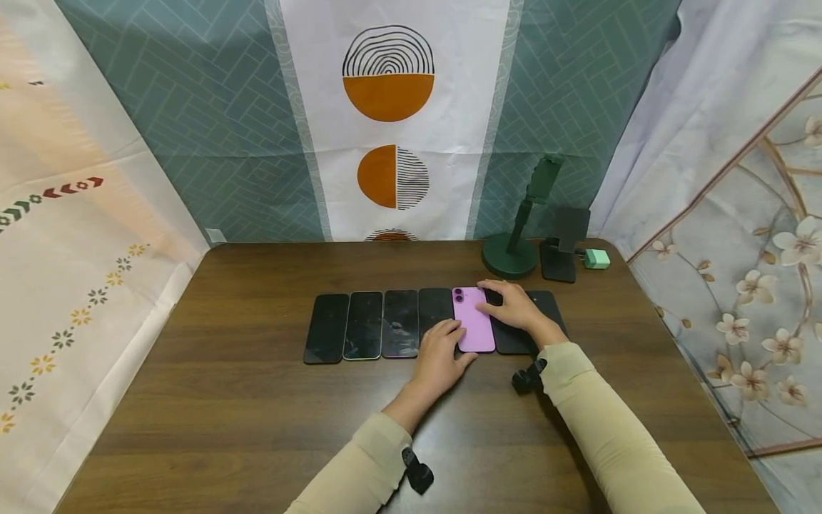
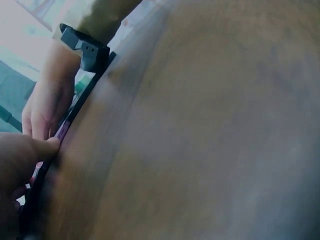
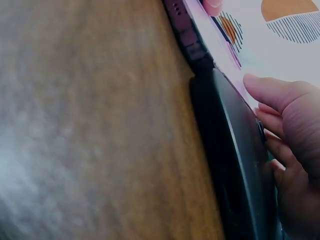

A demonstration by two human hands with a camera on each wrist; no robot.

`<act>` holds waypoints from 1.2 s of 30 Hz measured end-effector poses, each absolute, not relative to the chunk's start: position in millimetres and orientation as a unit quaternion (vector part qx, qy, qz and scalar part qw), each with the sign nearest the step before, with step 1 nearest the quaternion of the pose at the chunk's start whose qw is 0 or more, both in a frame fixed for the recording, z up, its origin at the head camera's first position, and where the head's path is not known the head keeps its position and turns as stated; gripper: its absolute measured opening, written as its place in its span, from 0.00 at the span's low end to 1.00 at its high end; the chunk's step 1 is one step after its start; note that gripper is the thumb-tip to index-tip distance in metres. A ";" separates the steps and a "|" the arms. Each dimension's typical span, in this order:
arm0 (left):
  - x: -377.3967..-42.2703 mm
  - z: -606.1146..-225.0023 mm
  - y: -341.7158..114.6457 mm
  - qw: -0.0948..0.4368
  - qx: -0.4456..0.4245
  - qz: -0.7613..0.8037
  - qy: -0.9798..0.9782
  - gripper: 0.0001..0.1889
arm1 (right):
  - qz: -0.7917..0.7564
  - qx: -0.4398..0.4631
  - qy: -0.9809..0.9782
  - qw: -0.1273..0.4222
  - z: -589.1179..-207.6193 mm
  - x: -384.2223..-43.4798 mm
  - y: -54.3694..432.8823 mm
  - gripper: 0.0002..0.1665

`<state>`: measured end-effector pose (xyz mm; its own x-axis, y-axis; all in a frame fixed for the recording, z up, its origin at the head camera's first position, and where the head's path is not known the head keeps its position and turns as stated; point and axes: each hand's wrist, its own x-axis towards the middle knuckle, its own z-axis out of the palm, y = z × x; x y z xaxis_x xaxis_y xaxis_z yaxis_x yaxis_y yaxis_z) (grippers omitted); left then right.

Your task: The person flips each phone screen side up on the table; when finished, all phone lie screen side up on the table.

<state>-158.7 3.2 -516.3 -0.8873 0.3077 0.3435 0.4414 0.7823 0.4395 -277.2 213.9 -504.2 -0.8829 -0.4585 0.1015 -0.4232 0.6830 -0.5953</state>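
On the table: dark phones in a row. My left hand and right hand, fingers spread, touch the pink phone, fifth from left. Likely aligning; next calls for light edge nudges.

brown wood-grain table, teal herringbone backdrop behind it, white panel with orange half-circles, pale patterned cloth left, floral curtain right, soft glare on wood

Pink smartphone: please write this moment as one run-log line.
pink smartphone: back up, between dark phones | left hand: touches its near end | right hand: touches its far end
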 end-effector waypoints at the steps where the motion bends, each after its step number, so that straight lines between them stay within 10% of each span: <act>1: -158.2 -516.6 3.9 0.130 -0.196 -0.266 -0.935 0.25 | -0.318 -0.236 0.918 0.028 -504.4 -277.0 213.6 0.32; 36: -155.7 -515.7 -0.1 0.099 -0.218 -0.277 -0.930 0.27 | -0.561 -0.189 0.806 0.014 -497.1 -273.3 201.0 0.22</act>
